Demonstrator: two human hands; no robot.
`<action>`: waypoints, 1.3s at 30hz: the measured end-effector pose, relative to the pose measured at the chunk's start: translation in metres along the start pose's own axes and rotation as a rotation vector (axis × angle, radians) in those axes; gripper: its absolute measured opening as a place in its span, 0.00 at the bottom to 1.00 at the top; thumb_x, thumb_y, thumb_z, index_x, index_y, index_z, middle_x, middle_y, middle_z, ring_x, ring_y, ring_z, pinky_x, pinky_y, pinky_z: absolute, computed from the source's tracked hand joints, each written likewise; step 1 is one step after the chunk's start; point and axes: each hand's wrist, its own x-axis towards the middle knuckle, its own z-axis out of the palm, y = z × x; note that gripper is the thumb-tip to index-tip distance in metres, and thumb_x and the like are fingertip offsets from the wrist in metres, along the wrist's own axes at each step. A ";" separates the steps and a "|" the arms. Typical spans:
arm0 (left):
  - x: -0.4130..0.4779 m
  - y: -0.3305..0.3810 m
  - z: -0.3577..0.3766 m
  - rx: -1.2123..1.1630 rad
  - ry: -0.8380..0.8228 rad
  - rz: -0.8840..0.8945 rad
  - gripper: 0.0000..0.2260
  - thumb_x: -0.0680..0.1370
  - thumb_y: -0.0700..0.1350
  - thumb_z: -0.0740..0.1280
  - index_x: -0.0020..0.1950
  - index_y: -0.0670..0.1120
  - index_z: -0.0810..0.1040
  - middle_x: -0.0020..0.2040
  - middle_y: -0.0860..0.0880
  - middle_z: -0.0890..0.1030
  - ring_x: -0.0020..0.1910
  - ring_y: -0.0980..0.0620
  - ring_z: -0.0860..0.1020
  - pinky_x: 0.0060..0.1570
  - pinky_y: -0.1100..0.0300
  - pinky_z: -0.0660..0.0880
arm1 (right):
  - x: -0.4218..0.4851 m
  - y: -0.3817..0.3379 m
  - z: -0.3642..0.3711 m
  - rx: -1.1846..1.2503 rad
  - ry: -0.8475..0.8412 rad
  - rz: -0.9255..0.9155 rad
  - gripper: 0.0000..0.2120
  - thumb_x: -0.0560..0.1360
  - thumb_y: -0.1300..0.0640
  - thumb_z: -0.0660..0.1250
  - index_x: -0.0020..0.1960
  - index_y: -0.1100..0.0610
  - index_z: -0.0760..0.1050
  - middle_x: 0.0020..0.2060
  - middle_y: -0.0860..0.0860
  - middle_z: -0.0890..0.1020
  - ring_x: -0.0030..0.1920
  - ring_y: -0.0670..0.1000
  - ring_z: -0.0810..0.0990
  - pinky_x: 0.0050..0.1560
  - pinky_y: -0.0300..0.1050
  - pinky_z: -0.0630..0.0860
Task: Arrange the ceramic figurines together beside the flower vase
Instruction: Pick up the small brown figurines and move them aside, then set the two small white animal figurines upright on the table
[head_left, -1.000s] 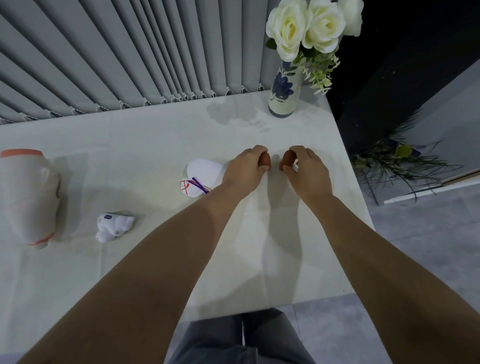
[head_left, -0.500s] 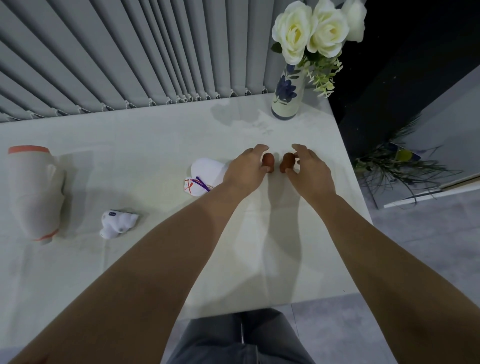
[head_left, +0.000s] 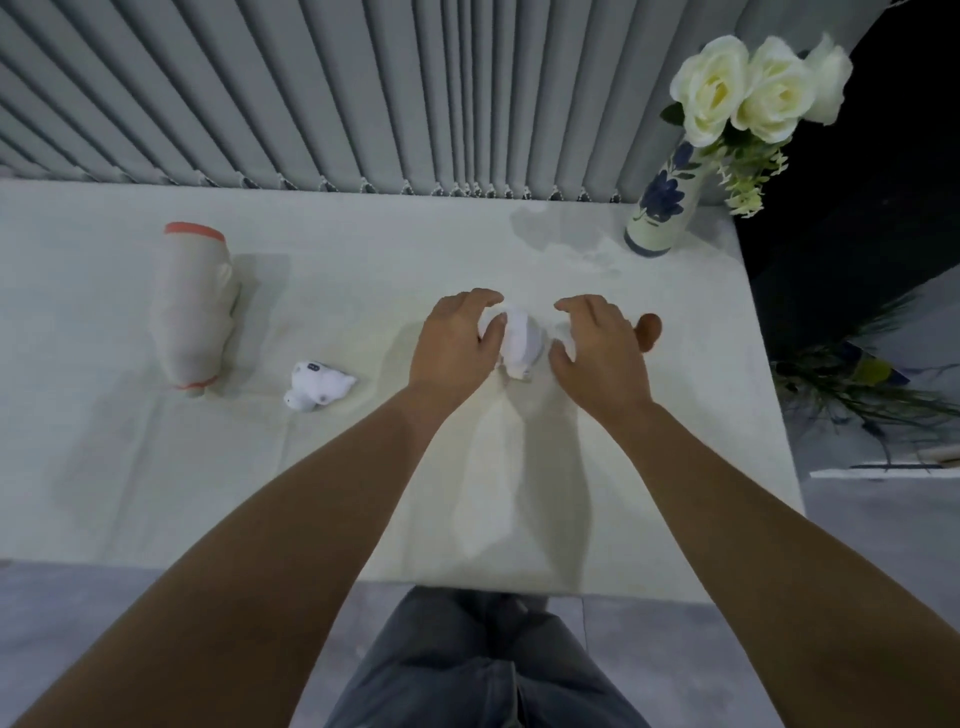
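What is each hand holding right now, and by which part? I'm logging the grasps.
The left hand grips the rounded white ceramic figurine by its left side. The right hand is open beside it; contact cannot be told.

No words, numbers, labels or brand marks can be read anywhere in the view. The vase (head_left: 661, 208) bears only a painted blue flower, and the small white figurine (head_left: 316, 392) shows dark dots, not letters.
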 end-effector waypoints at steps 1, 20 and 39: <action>-0.005 -0.011 -0.008 0.027 0.019 -0.018 0.13 0.79 0.45 0.65 0.62 0.45 0.79 0.59 0.48 0.83 0.60 0.45 0.77 0.61 0.57 0.71 | 0.001 -0.010 0.006 -0.004 -0.012 -0.053 0.19 0.71 0.60 0.68 0.61 0.60 0.75 0.57 0.57 0.80 0.55 0.59 0.78 0.57 0.53 0.73; -0.079 -0.149 -0.085 0.541 -0.150 -0.196 0.23 0.79 0.51 0.63 0.72 0.45 0.70 0.73 0.47 0.71 0.71 0.44 0.68 0.69 0.48 0.68 | 0.012 -0.059 0.068 -0.327 -0.298 -0.098 0.33 0.74 0.55 0.65 0.77 0.53 0.57 0.78 0.50 0.56 0.79 0.56 0.51 0.76 0.58 0.52; -0.011 -0.126 -0.079 -0.062 -0.143 -0.504 0.17 0.76 0.55 0.68 0.56 0.45 0.73 0.49 0.50 0.78 0.47 0.50 0.76 0.47 0.57 0.71 | 0.065 -0.040 0.053 0.066 -0.201 0.138 0.27 0.71 0.67 0.64 0.69 0.55 0.68 0.63 0.53 0.77 0.62 0.60 0.73 0.56 0.54 0.72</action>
